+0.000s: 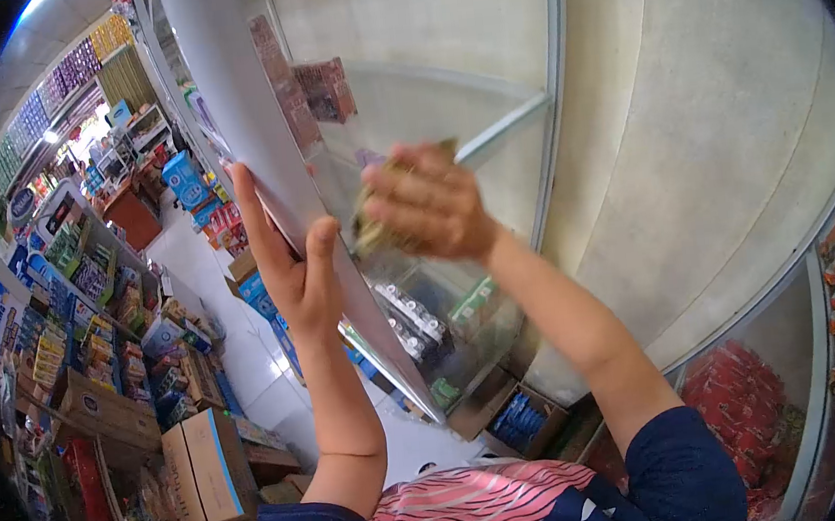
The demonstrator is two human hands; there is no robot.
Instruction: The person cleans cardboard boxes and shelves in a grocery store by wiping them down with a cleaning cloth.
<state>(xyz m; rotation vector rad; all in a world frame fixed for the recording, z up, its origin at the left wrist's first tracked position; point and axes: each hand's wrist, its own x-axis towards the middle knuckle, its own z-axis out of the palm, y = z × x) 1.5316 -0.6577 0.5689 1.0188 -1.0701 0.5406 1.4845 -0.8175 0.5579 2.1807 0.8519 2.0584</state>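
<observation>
My right hand (432,204) is pressed round a crumpled yellowish-olive cloth (374,226), flat against the glass pane (437,48) of a display cabinet. Motion blurs its fingers a little. My left hand (293,272) grips the long white panel (241,97) along the cabinet's edge, thumb on one side and index finger stretched up the other; its remaining fingers are mostly hidden. Behind the glass hang reddish packets (324,91), close above and left of my right hand. Lower in the cabinet lie black-and-white packs (408,322) and a green pack (472,300).
A cream wall (715,111) curves up on the right. Down on the left are crowded goods shelves (93,332) and cardboard boxes (206,467) beside a tiled aisle (245,347). An open box with blue packets (521,419) sits below the cabinet. Red bags (738,400) fill the lower right.
</observation>
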